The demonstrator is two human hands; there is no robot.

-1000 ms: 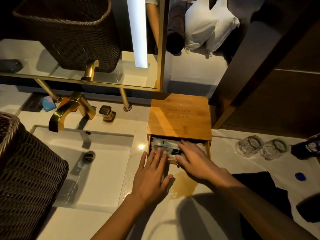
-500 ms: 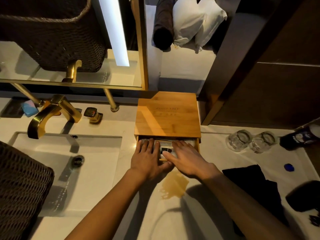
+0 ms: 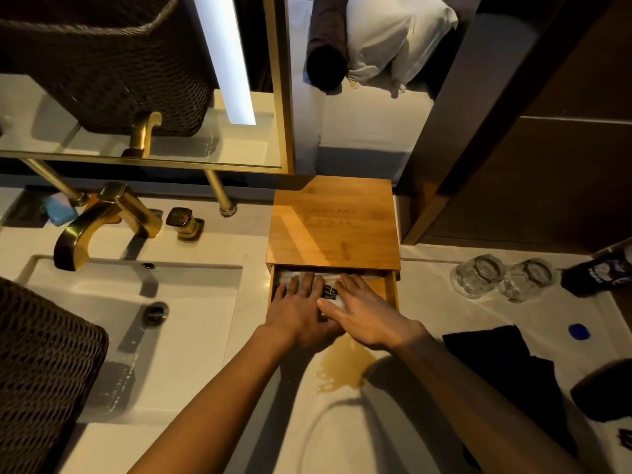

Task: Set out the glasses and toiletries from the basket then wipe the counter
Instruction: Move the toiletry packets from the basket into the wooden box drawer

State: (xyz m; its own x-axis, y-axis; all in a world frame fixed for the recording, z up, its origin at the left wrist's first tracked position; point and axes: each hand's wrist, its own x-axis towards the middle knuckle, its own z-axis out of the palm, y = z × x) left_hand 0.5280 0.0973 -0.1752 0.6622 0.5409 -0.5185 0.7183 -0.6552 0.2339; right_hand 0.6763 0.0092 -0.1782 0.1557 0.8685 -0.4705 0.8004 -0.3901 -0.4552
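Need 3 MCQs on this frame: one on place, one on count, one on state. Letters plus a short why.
1. Where are the clear glasses?
A. in the sink
B. on the counter right of the wooden box
C. on top of the box

2. How many clear glasses show?
A. one
B. two
C. four

3. What state is the wooden box's drawer in?
A. pulled partly out
B. fully shut
C. lifted off the counter

Answers:
1 B: they stand on the white counter to the right of the wooden box.
2 B: two sit side by side.
3 A: the drawer juts from under the lid, with the left hand and right hand resting flat on the packets inside.
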